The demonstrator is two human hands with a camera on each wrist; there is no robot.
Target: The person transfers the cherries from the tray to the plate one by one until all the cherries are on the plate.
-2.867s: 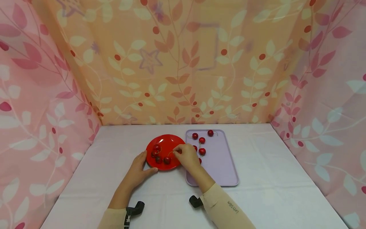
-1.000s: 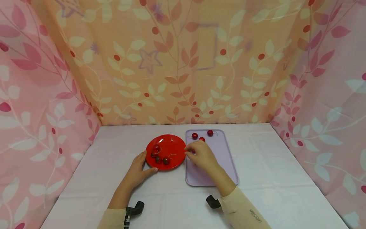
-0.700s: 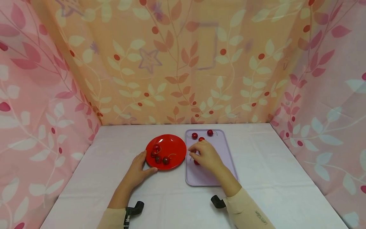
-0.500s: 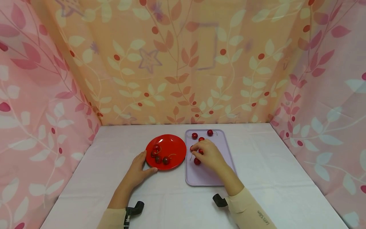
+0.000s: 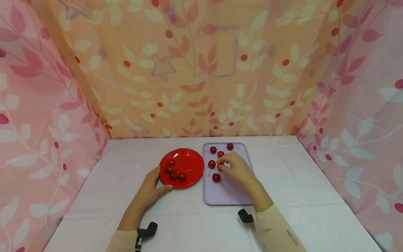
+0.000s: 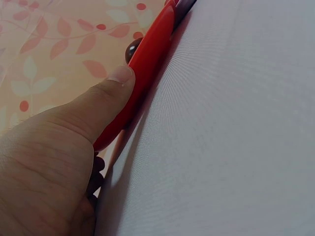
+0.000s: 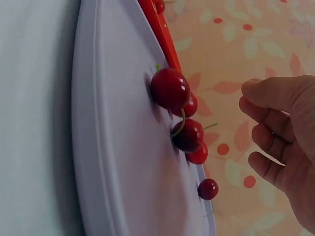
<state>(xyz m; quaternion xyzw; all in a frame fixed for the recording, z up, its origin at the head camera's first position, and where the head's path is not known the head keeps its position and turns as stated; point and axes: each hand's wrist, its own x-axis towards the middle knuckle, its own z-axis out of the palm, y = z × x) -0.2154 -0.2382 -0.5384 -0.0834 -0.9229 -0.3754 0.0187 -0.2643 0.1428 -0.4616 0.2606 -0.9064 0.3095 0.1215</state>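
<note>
My left hand (image 5: pixel 152 187) holds the near-left rim of a glossy red plate (image 5: pixel 193 168), thumb along the front and fingers along the left side. In the left wrist view the thumb (image 6: pixel 108 93) presses the plate's edge. Several dark red cherries (image 5: pixel 181 177) with stems lie on the plate's left and front parts. My right hand (image 5: pixel 236 168) hovers over a lilac tray (image 5: pixel 226 196), with loosely bent fingers apart from the fruit. Beneath its fingertips a cherry (image 7: pixel 188 135) is partly hidden in the head view. Several more cherries (image 5: pixel 216 177) lie around it on the tray.
The tray stands right beside the plate, close to its right rim. A white cloth (image 5: pixel 296 182) covers the table. Patterned curtains (image 5: pixel 201 70) enclose the back and both sides. Black wrist camera mounts (image 5: pixel 245 216) stick out near both sleeves.
The right hand let go of a cherry stem over the plate and moved right, back over the tray. It has since drifted farther right, uncovering tray cherries. The left hand stays at the plate.
</note>
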